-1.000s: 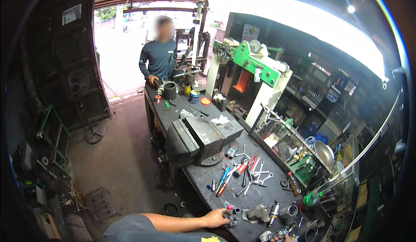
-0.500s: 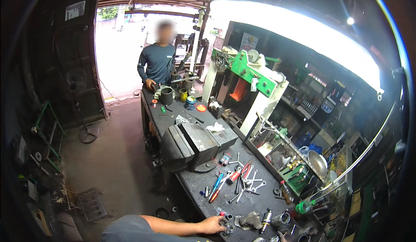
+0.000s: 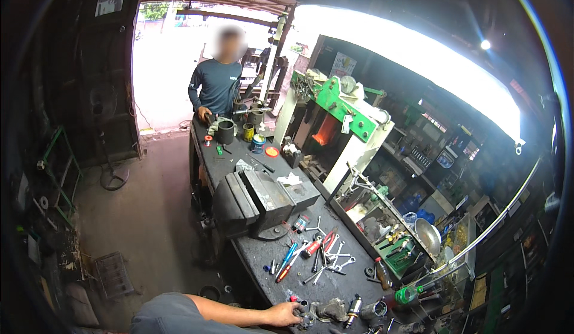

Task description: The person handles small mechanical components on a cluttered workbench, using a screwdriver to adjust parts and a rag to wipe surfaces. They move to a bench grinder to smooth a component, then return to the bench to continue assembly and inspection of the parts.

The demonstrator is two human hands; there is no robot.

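The left hand point(image 3: 282, 314) lay at the near end of the workbench point(image 3: 263, 256), fingers curled onto a small cluster of metal parts point(image 3: 305, 319); whether they were clamped on a piece or only resting on it could not be told. The right hand was out of view. The parts sat near the bench's near end, well in front of the bench vise point(image 3: 254, 199). Just right of them: one grey metal fitting point(image 3: 332, 309) and one small dark cylinder point(image 3: 354, 307). Between the parts and the vise lay a scatter of hand tools point(image 3: 314, 256), among them one blue-handled screwdriver point(image 3: 288, 255) and one pair of red-handled pliers point(image 3: 328, 240); the wrenches were too tangled to count. Behind the vise, toward the far end of the bench: one black pot point(image 3: 225, 132), one yellow can point(image 3: 248, 132), one blue-topped tin point(image 3: 258, 143), one flat orange lid point(image 3: 272, 152). One person in a dark blue shirt point(image 3: 215, 86) stood at that far end. Right of the vise stood one green and white machine point(image 3: 335, 116), a rectangular pale sign point(image 3: 341, 65) on the wall behind it. A pale rectangular notice point(image 3: 109, 3) hung on the dark wall left of the doorway. Left of the vise, the bench edge dropped to an open concrete floor point(image 3: 149, 214); the right edge was crowded by a tray of clutter point(image 3: 382, 226).
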